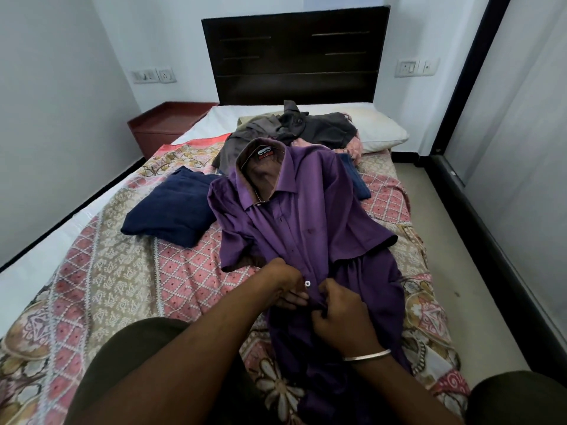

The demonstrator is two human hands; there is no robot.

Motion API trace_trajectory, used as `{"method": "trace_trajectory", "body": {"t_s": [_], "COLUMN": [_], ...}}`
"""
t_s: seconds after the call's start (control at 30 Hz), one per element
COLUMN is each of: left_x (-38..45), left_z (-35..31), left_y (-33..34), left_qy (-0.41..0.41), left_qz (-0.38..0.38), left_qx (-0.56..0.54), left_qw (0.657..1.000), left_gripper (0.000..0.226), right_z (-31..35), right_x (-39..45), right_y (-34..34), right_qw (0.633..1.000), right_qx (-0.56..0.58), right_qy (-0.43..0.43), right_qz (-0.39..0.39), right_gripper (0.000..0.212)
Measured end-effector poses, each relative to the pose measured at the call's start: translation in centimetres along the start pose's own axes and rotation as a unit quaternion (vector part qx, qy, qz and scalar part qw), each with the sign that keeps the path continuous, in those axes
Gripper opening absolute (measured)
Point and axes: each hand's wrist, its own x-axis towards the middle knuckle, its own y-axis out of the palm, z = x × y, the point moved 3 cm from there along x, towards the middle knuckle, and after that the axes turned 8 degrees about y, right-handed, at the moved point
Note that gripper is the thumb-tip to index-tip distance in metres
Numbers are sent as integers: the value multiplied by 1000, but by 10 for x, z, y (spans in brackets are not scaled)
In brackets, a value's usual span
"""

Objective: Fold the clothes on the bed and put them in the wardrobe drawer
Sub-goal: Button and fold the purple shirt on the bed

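A purple short-sleeved shirt (310,222) lies face up along the bed, collar toward the headboard. My left hand (288,283) pinches the shirt's front placket beside a white button (307,283). My right hand (340,314), with a metal bangle on the wrist, grips the opposite edge of the placket right next to it. A folded navy garment (171,210) lies to the left of the shirt. More navy cloth (357,179) shows at the shirt's right shoulder. A pile of grey-brown clothes (294,130) sits behind the collar.
The patterned bedspread (116,280) covers the bed. A white pillow (380,130) lies by the dark headboard (294,53). A red bedside table (165,124) stands at the back left. A dark-framed sliding door (503,148) runs along the right past a strip of floor.
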Motion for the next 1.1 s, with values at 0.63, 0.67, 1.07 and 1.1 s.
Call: {"method": "trace_trajectory", "body": {"t_s": [0.63, 0.67, 1.07, 1.1], "left_x": [9, 7, 8, 8], "left_z": [12, 10, 11, 7], "left_y": [-39, -41, -47, -45], "left_qy": [25, 37, 155, 176], "left_qz": [-97, -113, -223, -225], "left_qx": [173, 221, 304, 305], "left_qw": [980, 968, 913, 908], "left_gripper": [9, 19, 37, 36], "right_z": [26, 36, 35, 31], "right_x": [-15, -8, 23, 22], "right_y": [-39, -43, 27, 28], "right_qw": [994, 998, 995, 996], "right_qx": [-70, -55, -58, -32], "right_qy": [58, 29, 41, 58], "right_qz": [64, 8, 75, 65], "right_gripper": [38, 35, 36, 36]}}
